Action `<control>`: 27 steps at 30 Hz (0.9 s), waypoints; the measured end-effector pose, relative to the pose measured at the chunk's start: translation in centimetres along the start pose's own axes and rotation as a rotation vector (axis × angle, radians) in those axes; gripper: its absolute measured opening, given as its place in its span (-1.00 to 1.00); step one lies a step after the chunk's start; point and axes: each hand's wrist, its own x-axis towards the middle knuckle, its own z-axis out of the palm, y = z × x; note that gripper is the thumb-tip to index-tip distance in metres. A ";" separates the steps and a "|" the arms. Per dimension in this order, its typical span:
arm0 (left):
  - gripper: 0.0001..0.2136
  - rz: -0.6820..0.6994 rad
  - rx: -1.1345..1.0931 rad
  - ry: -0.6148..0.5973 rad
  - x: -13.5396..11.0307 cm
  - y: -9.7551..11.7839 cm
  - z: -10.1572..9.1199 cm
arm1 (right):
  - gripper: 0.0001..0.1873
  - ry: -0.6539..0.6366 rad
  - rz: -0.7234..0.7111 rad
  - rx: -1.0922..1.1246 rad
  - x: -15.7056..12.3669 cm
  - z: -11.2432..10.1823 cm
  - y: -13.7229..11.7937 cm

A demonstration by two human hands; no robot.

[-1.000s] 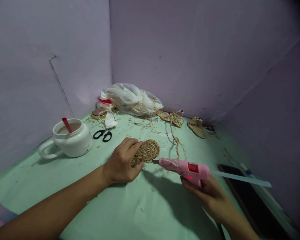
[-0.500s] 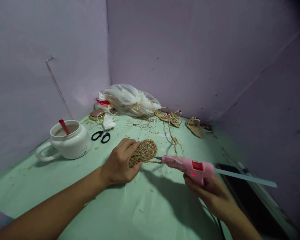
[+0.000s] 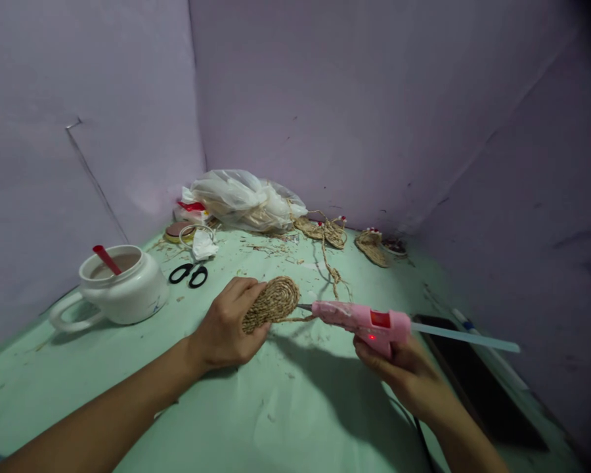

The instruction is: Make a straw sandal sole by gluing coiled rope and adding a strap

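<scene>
My left hand [image 3: 234, 322] grips a coiled, sole-shaped piece of braided straw cord [image 3: 274, 301] by its near end, tilted up over the table. A loose length of the cord [image 3: 295, 320] trails from its lower edge to the right. In my right hand [image 3: 406, 374] is a pink hot glue gun [image 3: 359, 318], its red light lit and a long clear glue stick [image 3: 465, 336] sticking out behind. The metal nozzle points left, at or very near the coil's rounded edge; whether it touches I cannot tell.
Left stand a white mug [image 3: 142, 292] with a red straw and black-handled scissors [image 3: 190, 274]. At the back lie a plastic bag [image 3: 246, 200], straw slippers with red and white beads [image 3: 372, 248] and fibre scraps. A dark flat object [image 3: 482, 387] lies at the right.
The whole scene has shifted slightly left in view. Both hands keep their grips, and the nozzle stays close to the coil's edge.
</scene>
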 end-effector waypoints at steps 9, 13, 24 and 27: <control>-0.51 0.011 -0.028 -0.005 0.0 -0.2 0.1 | -0.69 0.041 0.011 0.058 0.2 0.2 -0.2; -0.51 0.005 -0.011 -0.007 -0.1 -0.3 0.2 | -0.64 0.031 0.024 0.043 0.3 0.1 -0.7; -0.50 0.038 -0.001 -0.017 -0.1 -0.1 0.1 | -0.70 -0.009 0.004 0.122 0.3 0.0 -0.4; -0.50 0.035 0.007 -0.023 -0.1 -0.1 0.1 | -0.68 -0.006 0.020 0.126 0.3 0.0 -0.4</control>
